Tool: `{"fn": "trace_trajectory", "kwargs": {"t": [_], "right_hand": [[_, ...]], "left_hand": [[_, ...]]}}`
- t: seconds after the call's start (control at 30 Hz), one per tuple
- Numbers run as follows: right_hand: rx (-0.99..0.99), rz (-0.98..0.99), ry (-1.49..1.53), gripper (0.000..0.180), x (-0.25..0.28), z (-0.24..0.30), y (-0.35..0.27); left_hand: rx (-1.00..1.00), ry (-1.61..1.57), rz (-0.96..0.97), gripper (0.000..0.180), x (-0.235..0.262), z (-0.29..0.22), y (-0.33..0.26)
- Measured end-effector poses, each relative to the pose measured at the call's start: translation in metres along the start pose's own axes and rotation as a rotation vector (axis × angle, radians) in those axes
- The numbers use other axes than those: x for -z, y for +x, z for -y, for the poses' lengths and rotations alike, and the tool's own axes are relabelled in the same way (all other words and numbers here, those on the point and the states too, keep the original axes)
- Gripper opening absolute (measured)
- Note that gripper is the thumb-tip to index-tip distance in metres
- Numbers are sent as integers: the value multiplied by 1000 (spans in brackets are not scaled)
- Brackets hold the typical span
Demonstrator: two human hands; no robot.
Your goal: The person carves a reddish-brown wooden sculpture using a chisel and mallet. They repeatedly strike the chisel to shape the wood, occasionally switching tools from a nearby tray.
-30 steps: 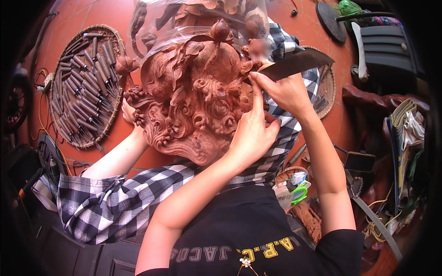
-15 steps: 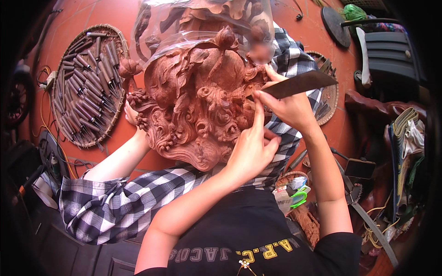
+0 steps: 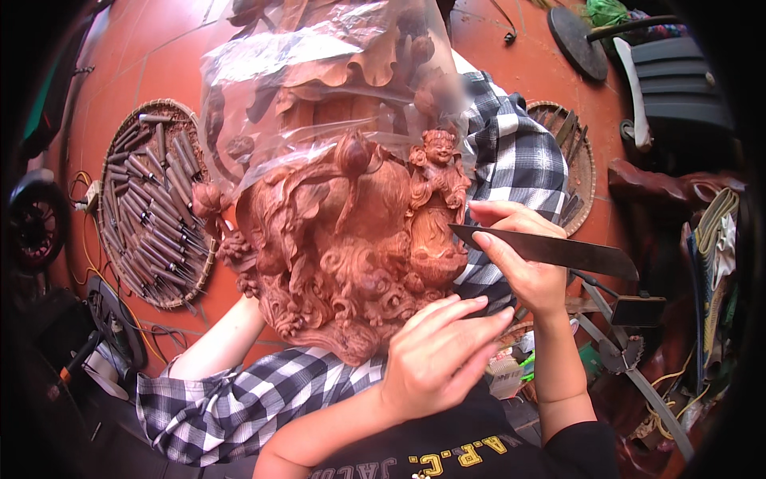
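A reddish-brown wood carving [image 3: 335,247] with swirls, leaves and buds stands between my plaid-covered legs. On its right side a small carved smiling figure [image 3: 437,180] stands out. My right hand [image 3: 531,267] is closed round a flat dark blade [image 3: 566,251] with a slanted end. The blade's pointed tip lies close to the figure's lower robe; I cannot tell whether it touches. My left hand [image 3: 439,351] hovers by the carving's lower right edge, its fingers loosely stretched and holding nothing. Clear plastic sheeting [image 3: 271,88] covers the carving's upper part.
A round woven tray [image 3: 104,211] of wooden-handled chisels [image 3: 152,215] lies on the red tile floor at left. Another woven tray [image 3: 589,199] with dark blades sits at right. A grey chair [image 3: 678,88] and a newspaper-like bundle [image 3: 710,239] stand farther right.
My left hand has come off the carving and moved down, its fingers loosening. My right hand has lowered with the blade. The small figure, hidden before, now shows. The whole view has shifted.
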State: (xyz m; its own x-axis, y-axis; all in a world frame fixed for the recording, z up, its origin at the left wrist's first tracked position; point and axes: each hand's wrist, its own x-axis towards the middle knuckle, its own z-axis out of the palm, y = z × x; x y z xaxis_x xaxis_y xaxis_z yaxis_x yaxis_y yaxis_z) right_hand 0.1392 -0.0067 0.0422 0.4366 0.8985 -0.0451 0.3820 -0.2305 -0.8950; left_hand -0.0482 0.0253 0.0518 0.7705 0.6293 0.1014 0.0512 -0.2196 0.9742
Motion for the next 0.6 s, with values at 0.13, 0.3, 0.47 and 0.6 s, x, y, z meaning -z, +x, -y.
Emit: {"fn": "trace_trajectory", "kwargs": {"t": [0.13, 0.3, 0.47, 0.6], "right_hand": [[-76, 227, -19, 15, 4, -14, 16], [15, 404, -328, 23, -7, -26, 19], [187, 356, -396, 35, -15, -16, 29], [192, 333, -338, 27, -21, -14, 36]], "left_hand": [[-106, 81, 10, 59, -22, 6, 4], [-107, 74, -115, 73, -49, 14, 21], [-52, 52, -147, 81, -47, 16, 23], [-66, 17, -165, 88, -49, 26, 17]]}}
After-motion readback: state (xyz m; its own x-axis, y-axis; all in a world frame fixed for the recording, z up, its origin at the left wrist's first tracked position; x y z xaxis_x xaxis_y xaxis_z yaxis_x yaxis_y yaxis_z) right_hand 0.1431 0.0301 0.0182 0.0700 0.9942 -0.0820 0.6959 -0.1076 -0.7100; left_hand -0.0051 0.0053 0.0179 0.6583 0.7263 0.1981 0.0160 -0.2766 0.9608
